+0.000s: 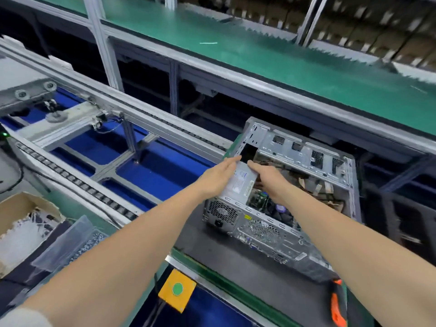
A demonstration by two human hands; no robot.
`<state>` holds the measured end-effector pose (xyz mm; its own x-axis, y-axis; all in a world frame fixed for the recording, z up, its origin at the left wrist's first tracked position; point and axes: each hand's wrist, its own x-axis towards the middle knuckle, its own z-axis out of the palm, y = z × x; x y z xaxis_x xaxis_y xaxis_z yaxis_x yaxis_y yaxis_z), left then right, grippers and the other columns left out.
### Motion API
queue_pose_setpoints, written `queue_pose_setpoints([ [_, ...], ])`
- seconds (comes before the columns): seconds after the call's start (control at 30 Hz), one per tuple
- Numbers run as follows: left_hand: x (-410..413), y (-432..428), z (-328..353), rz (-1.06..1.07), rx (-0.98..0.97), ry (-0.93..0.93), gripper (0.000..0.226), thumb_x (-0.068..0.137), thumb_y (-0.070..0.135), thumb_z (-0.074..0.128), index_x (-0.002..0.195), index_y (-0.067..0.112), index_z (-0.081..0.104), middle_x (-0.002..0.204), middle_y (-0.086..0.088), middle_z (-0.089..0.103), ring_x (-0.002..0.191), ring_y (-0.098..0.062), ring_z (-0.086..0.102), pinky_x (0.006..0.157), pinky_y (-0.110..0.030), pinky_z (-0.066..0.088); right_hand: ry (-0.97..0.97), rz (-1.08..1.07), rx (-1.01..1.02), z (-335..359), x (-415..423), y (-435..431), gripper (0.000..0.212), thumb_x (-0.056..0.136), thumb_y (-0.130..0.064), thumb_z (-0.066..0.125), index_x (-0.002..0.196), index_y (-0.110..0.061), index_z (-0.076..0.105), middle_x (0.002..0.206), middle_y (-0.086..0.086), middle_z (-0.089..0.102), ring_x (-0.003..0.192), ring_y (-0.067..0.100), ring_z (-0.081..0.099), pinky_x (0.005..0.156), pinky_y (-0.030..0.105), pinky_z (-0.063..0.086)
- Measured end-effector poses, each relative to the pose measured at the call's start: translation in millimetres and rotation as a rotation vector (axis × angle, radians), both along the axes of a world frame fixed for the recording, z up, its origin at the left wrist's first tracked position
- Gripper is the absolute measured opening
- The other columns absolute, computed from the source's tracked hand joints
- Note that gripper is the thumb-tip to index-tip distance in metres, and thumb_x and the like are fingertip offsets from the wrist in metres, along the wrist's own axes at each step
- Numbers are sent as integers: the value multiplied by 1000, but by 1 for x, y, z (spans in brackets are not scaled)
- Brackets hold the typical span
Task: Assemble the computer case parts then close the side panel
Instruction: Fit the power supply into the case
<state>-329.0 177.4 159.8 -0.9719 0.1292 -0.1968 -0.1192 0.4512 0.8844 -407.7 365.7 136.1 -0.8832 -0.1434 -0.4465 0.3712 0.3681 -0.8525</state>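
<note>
Dark pallet point(224, 263) w/ green edge carries open PC case point(271, 223); orange-handled tool point(335, 308) lies nr case's closest corner.

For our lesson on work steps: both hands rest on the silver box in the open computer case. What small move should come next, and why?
Probably press the silver box down into the corner of the computer case until it sits flush. The left hand and right hand flank it with straight fingers, and the case side is open.
</note>
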Motion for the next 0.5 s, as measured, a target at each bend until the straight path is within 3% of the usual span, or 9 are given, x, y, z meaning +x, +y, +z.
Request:
queue_pose_setpoints([
  [0.07, -1, 1, -1, 16, -77, 45, 43, 109, 49, 24, 152, 52, 34, 155, -2, 47, 123, -25, 62, 73, -25, 42, 26, -24, 41, 3, 4, -4, 46, 96, -61, 60, 109, -21, 79, 107, -5, 79, 111, 19, 66, 107, 43, 37],
  [0.13, -2, 2, -1, 24, -41, 49, 43, 111, 44, 27, 152, 50, 35, 153, -14, 48, 80, 2, 70, 51, -14, 38, 54, -64, 75, 7, 7, -8, 41, 100, -56, 57, 103, -21, 78, 93, -13, 78, 96, 8, 65, 98, 40, 38],
  [0.17, -3, 3, 0, 21, -29, 45, 43, 111, 41, 28, 153, 48, 35, 154, -17, 46, 70, 7, 64, 44, -10, 35, 63, -78, 82, 8, 8, -11, 40, 102, -54, 56, 102, -21, 78, 91, -14, 78, 93, 4, 63, 97, 39, 37],
  [0.2, -3, 3, 1, 16, -31, 38, 43, 111, 39, 28, 153, 47, 36, 154, -19, 44, 75, 5, 62, 40, -9, 33, 62, -82, 81, 10, 10, -12, 40, 103, -52, 55, 104, -20, 78, 95, -12, 78, 94, 5, 63, 100, 40, 37],
  [0.3, -4, 4, 1, 5, -106, 58, 42, 111, 38, 26, 151, 45, 38, 151, -16, 49, 103, -29, 67, 46, -14, 41, 4, -66, 61, 16, 15, -12, 47, 105, -55, 50, 113, -17, 76, 115, -1, 76, 114, 17, 63, 112, 45, 34],
  [0.37, -5, 4, 1, 2, -147, 83, 42, 111, 37, 25, 150, 45, 39, 141, -12, 58, 114, -35, 63, 59, -26, 49, -53, -13, 15, 18, 20, -11, 48, 108, -53, 45, 124, -17, 71, 128, 2, 73, 129, 23, 57, 118, 48, 32],
  [0.43, -6, 3, 0, -10, -185, 102, 41, 111, 35, 25, 149, 44, 38, 122, -8, 65, 83, -22, 64, 55, -28, 43, -58, -2, -33, 19, 25, -11, 42, 111, -45, 44, 135, -17, 63, 135, 3, 69, 130, 23, 56, 115, 47, 38],
  [0.5, -9, 2, -2, -33, -232, 124, 42, 111, 33, 24, 150, 43, 37, 110, -8, 64, 68, -14, 55, 52, -28, 39, 14, -25, 8, 22, 33, -8, 34, 110, -35, 49, 137, -17, 59, 132, 5, 68, 111, 20, 63, 94, 38, 49],
])
